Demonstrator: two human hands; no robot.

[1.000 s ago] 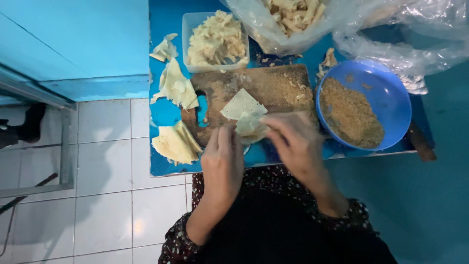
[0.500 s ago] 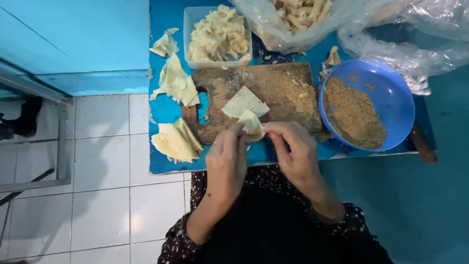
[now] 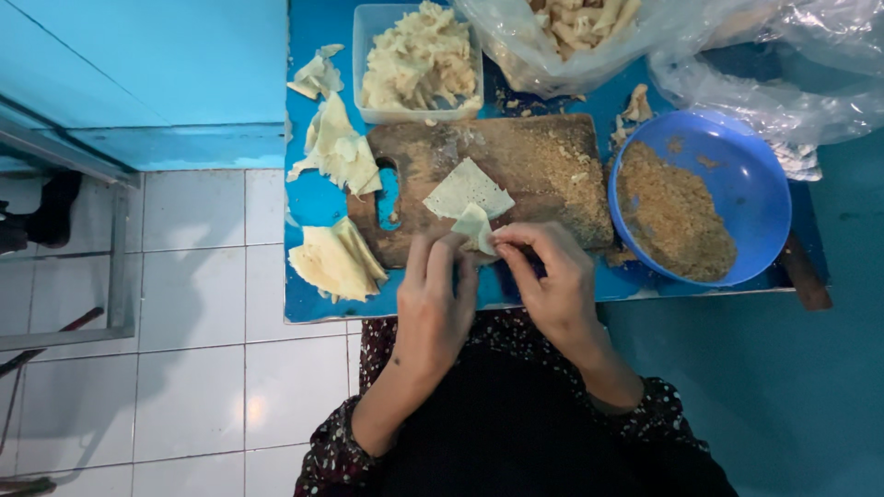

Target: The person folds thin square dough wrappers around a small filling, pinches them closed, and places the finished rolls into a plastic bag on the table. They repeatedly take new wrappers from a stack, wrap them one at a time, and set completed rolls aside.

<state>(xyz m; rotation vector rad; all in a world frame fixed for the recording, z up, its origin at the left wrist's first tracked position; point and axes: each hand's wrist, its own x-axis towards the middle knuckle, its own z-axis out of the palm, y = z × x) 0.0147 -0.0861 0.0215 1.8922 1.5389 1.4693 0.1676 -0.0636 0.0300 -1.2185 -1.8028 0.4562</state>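
While both hands pinch one pale wrapper (image 3: 474, 225) at centre frame, left hand (image 3: 440, 294) and right hand (image 3: 543, 276) closed on it, folding wants neat, snug creases over the cutting board (image 3: 543, 161).

Single head view, straight down, close above blue table (image 3: 322, 198) edge.

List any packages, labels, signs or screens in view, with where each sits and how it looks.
Plastic bag: clear, crumpled, at the table's far edge, holding pale strips.
Second plastic bag: clear, wrinkled, far right, behind the blue bowl.
Plastic tub: clear, rectangular, behind the wooden board, full of pale shreds.
No labels, signs or screens show.
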